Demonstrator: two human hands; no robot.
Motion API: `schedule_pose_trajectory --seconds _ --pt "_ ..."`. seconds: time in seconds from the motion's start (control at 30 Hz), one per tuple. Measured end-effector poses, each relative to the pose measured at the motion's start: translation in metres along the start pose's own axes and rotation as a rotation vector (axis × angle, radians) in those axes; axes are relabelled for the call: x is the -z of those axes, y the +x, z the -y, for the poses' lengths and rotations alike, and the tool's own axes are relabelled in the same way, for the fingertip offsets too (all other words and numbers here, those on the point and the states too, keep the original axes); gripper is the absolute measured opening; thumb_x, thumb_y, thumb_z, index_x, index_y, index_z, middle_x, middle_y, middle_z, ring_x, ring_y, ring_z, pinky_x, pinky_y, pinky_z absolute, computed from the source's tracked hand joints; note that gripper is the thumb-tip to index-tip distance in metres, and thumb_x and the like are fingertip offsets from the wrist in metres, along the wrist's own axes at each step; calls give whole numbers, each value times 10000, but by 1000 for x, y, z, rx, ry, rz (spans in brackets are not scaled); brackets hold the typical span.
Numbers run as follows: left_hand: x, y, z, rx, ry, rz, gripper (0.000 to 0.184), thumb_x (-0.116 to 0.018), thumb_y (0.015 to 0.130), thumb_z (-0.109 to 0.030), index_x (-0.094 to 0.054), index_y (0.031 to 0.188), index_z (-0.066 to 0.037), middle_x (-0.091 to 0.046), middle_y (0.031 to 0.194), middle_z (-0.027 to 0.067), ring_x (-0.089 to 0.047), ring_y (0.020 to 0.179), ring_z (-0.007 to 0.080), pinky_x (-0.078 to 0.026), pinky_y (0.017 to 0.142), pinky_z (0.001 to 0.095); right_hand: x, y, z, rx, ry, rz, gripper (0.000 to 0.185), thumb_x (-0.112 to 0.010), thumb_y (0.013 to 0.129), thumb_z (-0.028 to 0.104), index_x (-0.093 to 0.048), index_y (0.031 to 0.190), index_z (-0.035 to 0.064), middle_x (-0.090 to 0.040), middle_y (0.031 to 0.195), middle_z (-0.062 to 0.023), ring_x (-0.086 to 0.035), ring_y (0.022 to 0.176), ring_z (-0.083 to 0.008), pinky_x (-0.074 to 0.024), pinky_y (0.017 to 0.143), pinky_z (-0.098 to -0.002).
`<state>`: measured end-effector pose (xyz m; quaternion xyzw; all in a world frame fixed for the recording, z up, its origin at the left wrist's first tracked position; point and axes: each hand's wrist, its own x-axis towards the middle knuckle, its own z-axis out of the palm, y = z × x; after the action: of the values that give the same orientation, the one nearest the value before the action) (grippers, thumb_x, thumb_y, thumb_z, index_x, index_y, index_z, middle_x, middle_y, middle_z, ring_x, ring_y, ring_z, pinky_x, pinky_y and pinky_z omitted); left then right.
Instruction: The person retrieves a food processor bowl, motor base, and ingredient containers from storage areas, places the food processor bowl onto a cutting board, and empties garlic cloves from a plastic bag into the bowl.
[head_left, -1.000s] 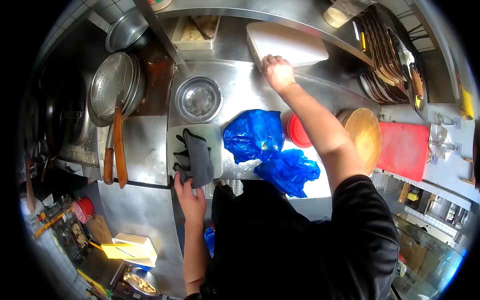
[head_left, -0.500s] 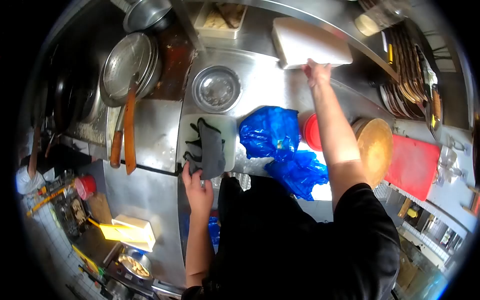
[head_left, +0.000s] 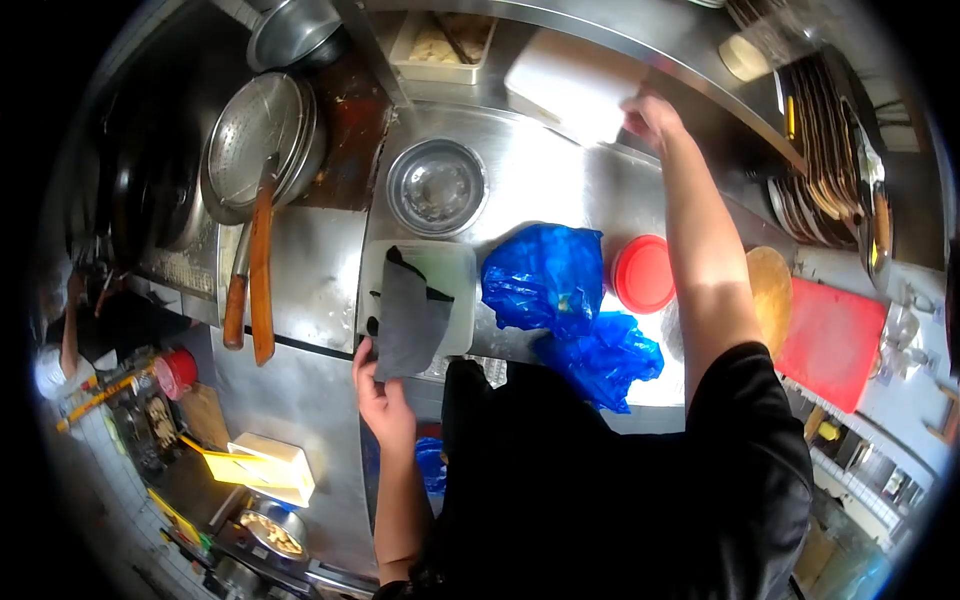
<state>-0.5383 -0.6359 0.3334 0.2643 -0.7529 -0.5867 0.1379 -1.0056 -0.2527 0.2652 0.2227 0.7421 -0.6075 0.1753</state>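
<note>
Left-hand grip [head_left: 388, 405] is part-curled, fingertips touching the near left corner of a gray cloth [head_left: 412, 325]; whether thumb and fingers pinch it firmly, I cannot tell. From this grip the cloth lies straight ahead, its long axis running away from the person, toward the steel bowl [head_left: 437, 187]. It sits on the near side of that bowl, over a pale see-through tray [head_left: 462, 285]; the left hand is clearly the nearer one to it.

One blue bag [head_left: 545, 278] rests to the near right of the bowl, and a second blue bag [head_left: 605, 358] touches it, closer to the person. A red lid [head_left: 643, 273] is farther to the bowl's right on the steel bench [head_left: 610, 190].

Beyond, on the far right of the bowl, the right-hand grip [head_left: 652, 118] has its fingers bent against the right end of a white box [head_left: 570, 85]; blur hides how far they close. The box lies left of this grip, under a shelf, its long axis slanting from far left to near right. The right hand is nearer to it. A food tray [head_left: 437, 72] stands directly behind the bowl.
</note>
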Motion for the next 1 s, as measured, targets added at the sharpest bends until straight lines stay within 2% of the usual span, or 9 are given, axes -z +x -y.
schedule_pose_trajectory --seconds 0.17,0.23,0.3,0.43,0.57,0.67,0.77,0.8,1.0 --pt "-6 3 -23 -113 -138 -42 194 -501 885 75 -569 1065 47 -456 1425 196 -505 1264 263 -408 1053 377 -45 -40 6 367 -544 -293 564 -778 759 270 -620 1223 -9 -689 1138 -171 -683 978 -302 -535 880 -392" --pt "-12 6 -45 -187 -139 -38 152 -530 904 41 -551 1054 43 -445 1424 218 -494 1272 293 -401 1063 401 -74 -79 -17 932 -619 -412 447 -753 818 207 -642 1229 67 -683 1114 -135 -681 925 -285 -542 856 -391" --pt "-25 8 -60 -226 -208 -27 137 -546 906 29 -552 1043 40 -442 1426 220 -497 1268 296 -403 1062 407 -88 -188 3 717 -215 373 480 -773 821 168 -613 1265 79 -638 1203 -115 -655 974 -208 -546 844 -343" --pt "-61 10 -90 -262 -133 196 208 -586 890 19 -537 1091 40 -408 1456 251 -475 1303 337 -399 1077 430 -87 -302 4 808 -142 1011 877 -857 761 199 -400 1505 108 -441 1428 -125 -611 1033 -220 -538 807 -318" --pt "-104 23 -127 -482 14 491 585 -611 879 -31 -367 1405 42 -318 1518 257 -451 1344 392 -406 1089 435 -68 -306 -9 715 -90 621 582 -777 702 16 -639 1261 95 -648 1162 -83 -612 1038 -177 -519 819 -302" --pt "-95 27 -133 -452 137 463 646 -612 866 -22 -340 1450 36 -305 1533 244 -449 1349 377 -411 1090 432 -22 -280 -12 690 -139 177 514 -810 762 138 -643 1246 106 -675 1113 -47 -631 843 -102 -532 728 -277" --pt "-67 28 -104 -492 436 365 635 -657 850 -42 -404 1429 32 -346 1501 268 -453 1329 427 -398 1093 451 34 -215 -24 806 -47 -164 863 -853 762 276 -410 1476 76 -482 1437 -207 -561 1240 -279 -536 930 -343" --pt "-60 26 -93 -503 531 339 622 -666 848 -46 -425 1417 31 -356 1494 275 -453 1323 440 -394 1093 457 60 -198 -36 863 -719 -519 937 -844 768 317 -333 1518 81 -322 1536 -275 -439 1365 -383 -454 1064 -410" --pt "-23 -2 -25 -406 856 367 623 -705 838 -81 -460 1405 3 -371 1483 295 -359 1367 482 -332 1121 519 90 -249 -71 777 -652 -463 675 -780 827 272 -510 1412 71 -387 1501 -274 -457 1342 -418 -422 1089 -434"
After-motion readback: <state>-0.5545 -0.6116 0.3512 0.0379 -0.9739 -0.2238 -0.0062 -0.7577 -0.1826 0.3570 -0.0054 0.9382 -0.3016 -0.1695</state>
